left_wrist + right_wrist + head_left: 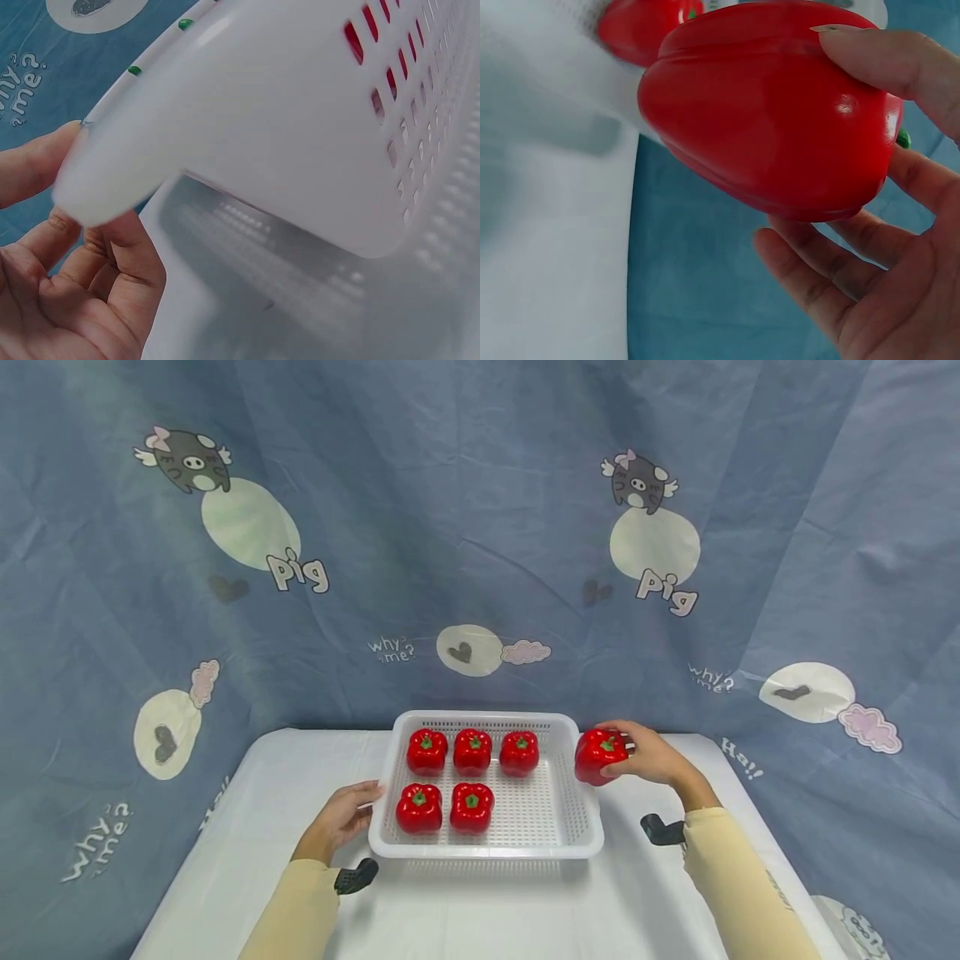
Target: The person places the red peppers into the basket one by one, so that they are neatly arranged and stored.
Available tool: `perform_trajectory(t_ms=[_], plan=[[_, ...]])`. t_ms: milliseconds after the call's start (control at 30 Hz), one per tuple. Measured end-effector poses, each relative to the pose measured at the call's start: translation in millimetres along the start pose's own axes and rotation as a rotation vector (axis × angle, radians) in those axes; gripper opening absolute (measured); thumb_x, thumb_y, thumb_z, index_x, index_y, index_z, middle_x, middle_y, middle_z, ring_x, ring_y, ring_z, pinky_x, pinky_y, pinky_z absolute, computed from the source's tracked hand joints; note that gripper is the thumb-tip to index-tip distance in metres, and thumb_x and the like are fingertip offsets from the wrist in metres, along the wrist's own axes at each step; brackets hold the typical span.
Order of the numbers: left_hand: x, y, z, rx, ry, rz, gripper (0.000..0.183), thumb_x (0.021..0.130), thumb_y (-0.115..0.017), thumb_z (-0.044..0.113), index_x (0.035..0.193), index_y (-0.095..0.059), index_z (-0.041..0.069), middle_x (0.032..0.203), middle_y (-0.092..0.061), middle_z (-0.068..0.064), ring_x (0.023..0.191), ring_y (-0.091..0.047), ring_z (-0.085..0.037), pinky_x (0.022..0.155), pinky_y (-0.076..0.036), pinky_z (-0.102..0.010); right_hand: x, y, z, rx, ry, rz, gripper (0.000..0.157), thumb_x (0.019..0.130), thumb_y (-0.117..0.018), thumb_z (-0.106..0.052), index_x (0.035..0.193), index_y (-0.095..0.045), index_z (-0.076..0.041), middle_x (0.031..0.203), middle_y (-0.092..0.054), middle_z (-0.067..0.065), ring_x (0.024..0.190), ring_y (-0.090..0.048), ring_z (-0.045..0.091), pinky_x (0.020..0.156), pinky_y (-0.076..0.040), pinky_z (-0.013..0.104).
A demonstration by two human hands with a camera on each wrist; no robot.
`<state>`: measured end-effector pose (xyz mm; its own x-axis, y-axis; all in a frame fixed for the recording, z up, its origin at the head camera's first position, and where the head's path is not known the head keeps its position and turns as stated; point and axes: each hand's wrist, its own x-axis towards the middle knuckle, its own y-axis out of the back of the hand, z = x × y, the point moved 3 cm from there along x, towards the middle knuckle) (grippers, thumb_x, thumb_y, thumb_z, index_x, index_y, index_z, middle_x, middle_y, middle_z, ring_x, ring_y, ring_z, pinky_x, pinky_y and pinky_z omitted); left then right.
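My right hand (652, 755) grips a glossy red bell pepper (594, 758) with a green stem, over the right rim of a white plastic basket (487, 850). In the right wrist view the thumb (892, 64) presses on the side of the pepper (772, 112), with fingers around its stem end. On the left, my left hand (337, 817) holds the basket's rim. Its thumb (37, 161) lies at the upper edge and its fingers are bent beneath the lip in the left wrist view. Inside the basket sit several red bell peppers (471, 808), three along the back and two in front at the left.
A white-covered table (480, 914) carries the basket near its back edge. Behind it hangs a blue curtain (480, 527) with pig and heart prints. Black wrist mounts (663, 830) stick out from both sleeves.
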<state>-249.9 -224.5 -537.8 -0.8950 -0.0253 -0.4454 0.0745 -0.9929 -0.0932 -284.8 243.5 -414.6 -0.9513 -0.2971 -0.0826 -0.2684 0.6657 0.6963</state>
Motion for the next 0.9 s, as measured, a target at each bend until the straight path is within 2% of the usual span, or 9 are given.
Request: perform_trajectory(t_ms=[467,733,900], plan=[[-1.3,1.5,-1.2,0.009,-0.005,0.011,0.054,0.095,-0.061,0.019,0.140,-0.042,-0.005,0.141,-0.041,-0.025,0.112,-0.055,-0.030,0.091,-0.052,-0.036,15,-26.5,-20,0.010,0.027,-0.054,0.077,0.067,-0.085,-0.011,0.134,-0.049,-0.005,0.126,-0.054,0.018,0.116,-0.050,0.039,0.082,-0.057,0.046],[-0.4,1.0,-1.6,-0.004,-0.021,-0.015,0.052,0.095,-0.061,0.015,0.139,-0.042,-0.006,0.133,-0.049,-0.021,0.097,-0.061,-0.019,0.087,-0.054,-0.034,26,-41.3,-24,0.002,0.009,-0.083,0.074,0.066,-0.086,-0.010,0.133,-0.052,-0.007,0.124,-0.056,0.015,0.113,-0.053,0.036,0.083,-0.056,0.045],[0.0,1.0,-0.9,-0.005,-0.027,-0.013,0.051,0.095,-0.060,0.014,0.138,-0.043,-0.006,0.130,-0.051,-0.021,0.093,-0.062,-0.016,0.086,-0.055,-0.033,33,-51.2,-26,0.014,0.008,-0.120,0.071,0.065,-0.086,-0.005,0.128,-0.056,-0.010,0.122,-0.058,0.012,0.112,-0.054,0.034,0.082,-0.057,0.045]])
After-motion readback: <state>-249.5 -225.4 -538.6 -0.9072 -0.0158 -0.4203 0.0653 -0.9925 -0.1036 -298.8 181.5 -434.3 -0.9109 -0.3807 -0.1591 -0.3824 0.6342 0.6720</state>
